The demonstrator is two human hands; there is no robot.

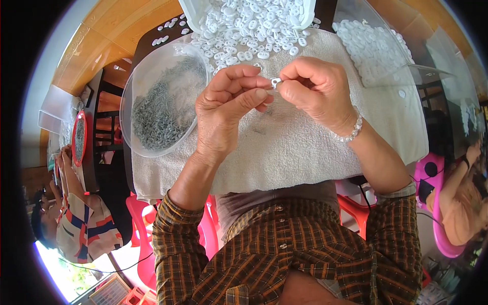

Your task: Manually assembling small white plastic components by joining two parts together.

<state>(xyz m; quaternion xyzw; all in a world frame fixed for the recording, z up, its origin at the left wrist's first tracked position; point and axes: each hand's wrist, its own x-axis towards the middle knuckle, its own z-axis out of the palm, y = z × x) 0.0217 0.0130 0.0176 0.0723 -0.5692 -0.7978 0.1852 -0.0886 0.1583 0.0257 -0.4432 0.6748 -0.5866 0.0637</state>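
Between my two hands, above the towel, is a small white plastic piece (275, 81) with a hole showing in it. My right hand (323, 91) pinches its right side between thumb and forefinger; a beaded bracelet circles that wrist. From the other side my left hand (223, 99) closes thumb and forefinger at its left edge, the other fingers loosely curled. Whether a screw is also between the fingertips is hidden. Left of my left hand stands a round clear tub (127, 109) holding many small grey screws (157, 112).
A beige towel (305, 152) covers the table. Beyond my hands, loose white pieces (249, 43) spill from a white tray (311, 15). At the far right a clear box (406, 76) holds more white pieces (371, 48). Other people sit left (86, 223) and right (465, 208).
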